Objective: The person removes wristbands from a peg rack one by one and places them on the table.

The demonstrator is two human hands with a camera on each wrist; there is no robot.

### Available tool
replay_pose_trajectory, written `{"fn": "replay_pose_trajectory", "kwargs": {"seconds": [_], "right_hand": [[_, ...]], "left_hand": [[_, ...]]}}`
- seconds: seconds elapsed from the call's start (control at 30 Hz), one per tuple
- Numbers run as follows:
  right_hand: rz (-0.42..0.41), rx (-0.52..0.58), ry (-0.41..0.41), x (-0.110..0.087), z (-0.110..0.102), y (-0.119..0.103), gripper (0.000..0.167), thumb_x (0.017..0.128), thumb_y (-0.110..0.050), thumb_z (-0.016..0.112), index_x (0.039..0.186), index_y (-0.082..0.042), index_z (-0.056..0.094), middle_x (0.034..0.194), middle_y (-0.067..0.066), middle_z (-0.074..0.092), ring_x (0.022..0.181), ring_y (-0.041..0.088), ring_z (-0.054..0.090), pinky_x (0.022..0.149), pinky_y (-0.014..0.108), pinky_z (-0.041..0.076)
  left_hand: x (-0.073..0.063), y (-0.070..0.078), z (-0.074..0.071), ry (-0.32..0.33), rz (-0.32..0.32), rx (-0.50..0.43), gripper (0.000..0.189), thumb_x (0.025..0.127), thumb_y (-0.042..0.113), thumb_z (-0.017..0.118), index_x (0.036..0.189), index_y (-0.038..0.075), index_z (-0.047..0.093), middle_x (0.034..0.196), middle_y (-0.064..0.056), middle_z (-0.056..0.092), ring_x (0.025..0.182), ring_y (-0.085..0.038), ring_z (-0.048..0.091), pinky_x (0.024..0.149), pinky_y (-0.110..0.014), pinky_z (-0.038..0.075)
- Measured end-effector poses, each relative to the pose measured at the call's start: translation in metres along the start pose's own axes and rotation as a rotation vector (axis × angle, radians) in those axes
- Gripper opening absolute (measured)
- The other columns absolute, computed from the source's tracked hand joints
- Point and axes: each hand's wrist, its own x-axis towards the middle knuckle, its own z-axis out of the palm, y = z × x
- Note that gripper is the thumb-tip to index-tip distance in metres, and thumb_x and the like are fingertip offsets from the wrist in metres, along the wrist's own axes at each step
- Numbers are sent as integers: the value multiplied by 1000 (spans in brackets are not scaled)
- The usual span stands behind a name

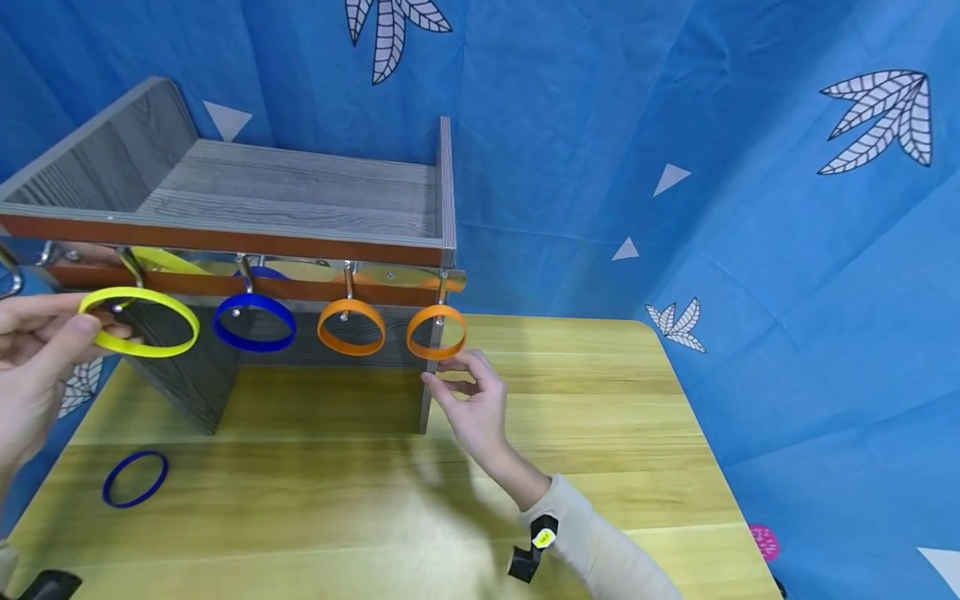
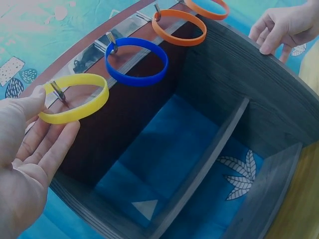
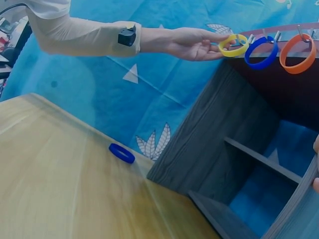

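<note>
My left hand (image 1: 37, 358) pinches a yellow silicone wristband (image 1: 138, 357) between thumb and fingers. The band encircles the tip of a metal hook (image 2: 58, 92) on the front rail of a grey wooden shelf (image 1: 300, 179). Along the same rail hang a blue wristband (image 1: 255, 345) and two orange wristbands, the nearer-to-middle orange band (image 1: 351, 350) and the far-right orange band (image 1: 437, 353). Just below that last band, my right hand (image 1: 480, 404) grips the front edge of the shelf's right side panel (image 1: 426, 408), thumb and fingers on either side; the fingertips are partly hidden.
A loose blue wristband (image 1: 136, 503) lies on the wooden table (image 1: 315, 517), left of centre. Another hook (image 1: 11, 275) sticks out at the rail's far left end. Blue patterned cloth (image 1: 570, 167) hangs behind the shelf and along the right side.
</note>
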Motion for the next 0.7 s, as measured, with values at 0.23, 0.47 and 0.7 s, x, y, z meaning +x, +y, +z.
{"fn": "replay_pose_trajectory", "kwargs": {"seconds": [0.23,0.47,0.7], "right_hand": [[10,-3,-5,0,0,-1,26,87,3,83,111,1,75,103,21,71,97,3,69,77,33,71],[17,-1,-5,0,0,0,26,87,3,83,112,1,75,103,21,70,98,3,69,77,33,71],[3,-8,-5,0,-1,1,26,88,2,83,112,0,75,103,20,71,99,5,70,77,34,71]], "left_hand": [[1,3,0,-7,10,-21,28,102,-17,53,124,-9,67,104,-5,81,91,-8,80,79,-13,65],[1,3,-1,-25,37,-24,24,101,-16,55,122,-11,67,102,-6,81,91,-9,80,79,-15,65],[-3,5,1,-24,24,23,23,101,-14,58,121,-10,68,101,-4,81,90,-7,79,80,-12,65]]}}
